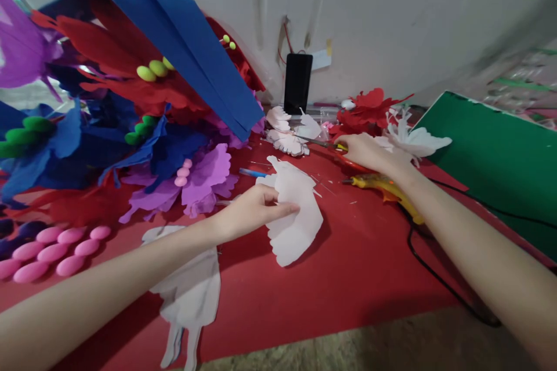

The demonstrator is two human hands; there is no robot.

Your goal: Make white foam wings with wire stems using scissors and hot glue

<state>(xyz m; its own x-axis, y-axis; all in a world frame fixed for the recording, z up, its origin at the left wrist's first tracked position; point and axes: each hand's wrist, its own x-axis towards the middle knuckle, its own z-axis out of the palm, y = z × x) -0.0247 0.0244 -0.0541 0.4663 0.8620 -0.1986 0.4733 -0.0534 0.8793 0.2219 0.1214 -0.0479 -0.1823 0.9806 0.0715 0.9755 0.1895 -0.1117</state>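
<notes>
My left hand [255, 208] pinches a white foam petal piece [296, 226] that rests on the red sheet [348, 266], fingers closed on its edge. Farther back, my right hand [365, 151] is closed over red-handled scissors [335, 148] whose blades point left toward a pile of white cut petals [287, 142]. A yellow glue gun [383, 185] lies just under my right wrist, its black cord [435, 278] trailing toward me.
Blue, red and purple foam flowers [130, 127] fill the left side, with pink oval beads [56, 249] below them. A black phone [298, 82] leans on the wall. A green sheet [491, 156] lies at right. Another white cutout [191, 295] sits under my left forearm.
</notes>
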